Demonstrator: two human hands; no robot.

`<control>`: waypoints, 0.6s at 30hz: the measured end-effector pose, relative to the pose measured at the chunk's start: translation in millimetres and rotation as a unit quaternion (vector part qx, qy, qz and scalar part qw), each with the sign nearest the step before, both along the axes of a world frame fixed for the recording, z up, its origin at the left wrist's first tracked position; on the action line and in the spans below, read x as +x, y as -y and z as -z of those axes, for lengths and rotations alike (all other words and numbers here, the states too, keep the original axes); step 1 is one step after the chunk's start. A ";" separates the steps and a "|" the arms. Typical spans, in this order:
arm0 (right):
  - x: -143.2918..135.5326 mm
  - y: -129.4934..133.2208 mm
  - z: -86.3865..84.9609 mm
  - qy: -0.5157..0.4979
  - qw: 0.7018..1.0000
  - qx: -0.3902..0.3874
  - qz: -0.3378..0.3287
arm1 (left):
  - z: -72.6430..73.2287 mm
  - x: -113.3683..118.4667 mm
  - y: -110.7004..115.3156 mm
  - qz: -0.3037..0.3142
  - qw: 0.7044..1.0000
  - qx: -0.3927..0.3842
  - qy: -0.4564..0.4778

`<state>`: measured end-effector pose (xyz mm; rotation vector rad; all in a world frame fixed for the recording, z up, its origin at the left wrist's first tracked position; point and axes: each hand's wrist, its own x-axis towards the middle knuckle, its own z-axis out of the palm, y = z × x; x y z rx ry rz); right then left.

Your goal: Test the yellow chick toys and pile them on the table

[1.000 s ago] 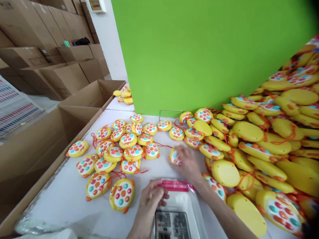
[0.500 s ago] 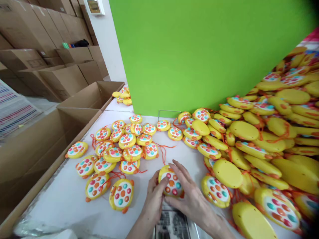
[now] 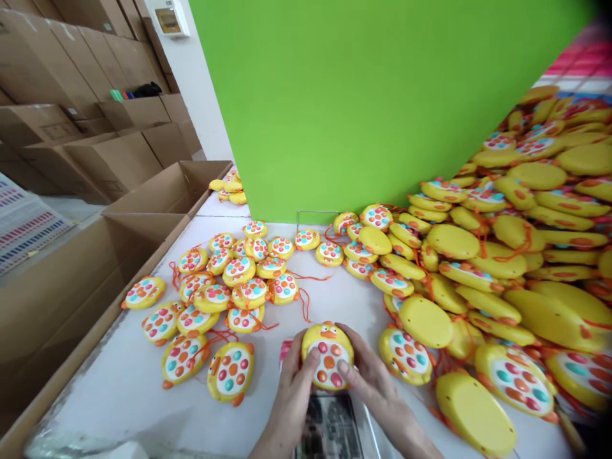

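Note:
A yellow duck-shaped toy (image 3: 327, 354) with coloured buttons on a white face sits between both my hands near the table's front edge. My left hand (image 3: 292, 389) grips its left side with the thumb on the face. My right hand (image 3: 370, 382) grips its right side. Under the toy lies a clear plastic bag (image 3: 329, 424) with a pink strip and a dark printed label. An orange cord (image 3: 306, 306) trails from the toy toward the far side.
Several duck toys (image 3: 229, 287) lie face up on the white table (image 3: 119, 395) at left. A tall heap of them (image 3: 516, 255) fills the right. A green panel (image 3: 363, 95) stands behind. Open cardboard boxes (image 3: 95, 268) border the left edge.
My right hand picked one toy from beside the heap and brought it toward me over the bag. My left hand left the bag's pink strip and closed on the toy.

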<state>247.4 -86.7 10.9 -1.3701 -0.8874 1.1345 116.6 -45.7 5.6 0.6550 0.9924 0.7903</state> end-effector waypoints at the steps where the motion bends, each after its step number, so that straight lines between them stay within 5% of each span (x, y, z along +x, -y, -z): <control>1: 0.7 -1.8 -4.4 0.000 1.000 -0.008 0.012 | -2.5 -0.1 0.9 0.018 1.000 0.019 -0.005; 5: 0.9 -6.6 -14.8 0.040 0.997 -0.011 0.058 | -16.5 3.7 2.7 0.086 0.993 0.070 0.037; 9: 0.0 -0.2 -17.6 -0.033 0.999 0.014 -0.008 | -15.2 5.7 0.6 0.072 0.988 -0.031 0.132; 13: -1.3 6.8 -17.4 -0.054 0.997 0.030 -0.042 | -6.2 7.5 0.7 0.081 0.952 -0.147 0.256; 18: -2.4 7.5 -9.5 -0.022 0.998 0.027 -0.048 | -8.2 5.8 1.6 0.073 0.943 -0.177 0.272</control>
